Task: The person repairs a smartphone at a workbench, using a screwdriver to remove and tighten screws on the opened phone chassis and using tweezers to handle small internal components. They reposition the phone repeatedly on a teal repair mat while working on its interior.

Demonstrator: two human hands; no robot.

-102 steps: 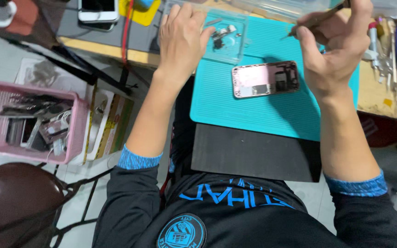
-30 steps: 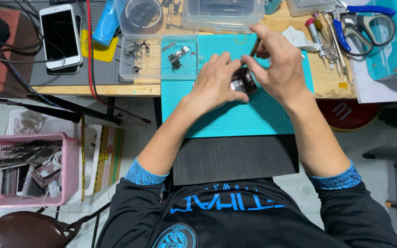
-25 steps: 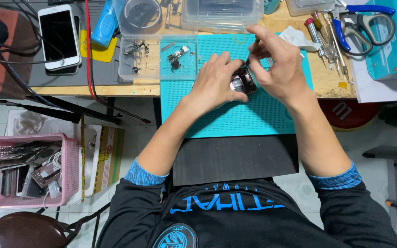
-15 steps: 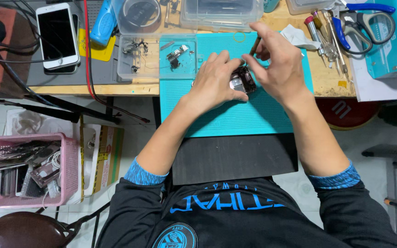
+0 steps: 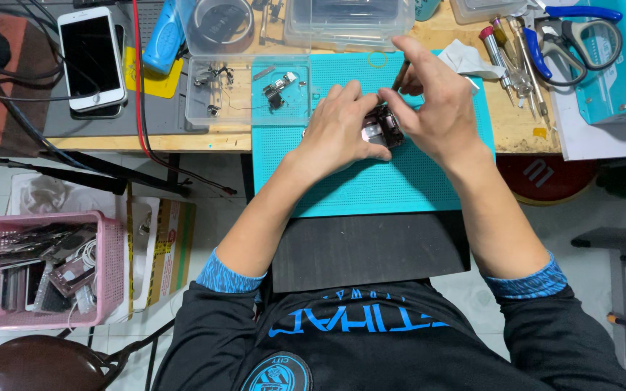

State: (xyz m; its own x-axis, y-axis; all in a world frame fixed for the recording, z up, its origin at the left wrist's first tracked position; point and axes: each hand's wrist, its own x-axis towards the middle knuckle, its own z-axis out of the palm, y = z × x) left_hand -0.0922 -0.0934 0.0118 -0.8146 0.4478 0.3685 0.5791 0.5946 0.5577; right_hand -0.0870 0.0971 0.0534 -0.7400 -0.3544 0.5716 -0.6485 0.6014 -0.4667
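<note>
Resting on the teal mat (image 5: pixel 371 190), the left hand (image 5: pixel 338 134) pins the opened phone (image 5: pixel 381 128) at the mat's centre while the right hand (image 5: pixel 436 108) pinches a thin dark tool (image 5: pixel 402 72) over it. Both hands hide most of the phone. Left of the mat sits a clear parts tray (image 5: pixel 244 90), beyond it a white phone (image 5: pixel 93 58); right of the mat lie screwdrivers (image 5: pixel 508 69) and scissors (image 5: pixel 574 36).

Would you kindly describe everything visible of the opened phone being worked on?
The opened phone lies on the teal mat, mostly hidden by both hands. A pinkish frame edge and dark inner parts show. The left hand presses on its left side; the right hand covers its right side, holding a thin dark tool above it.
</note>
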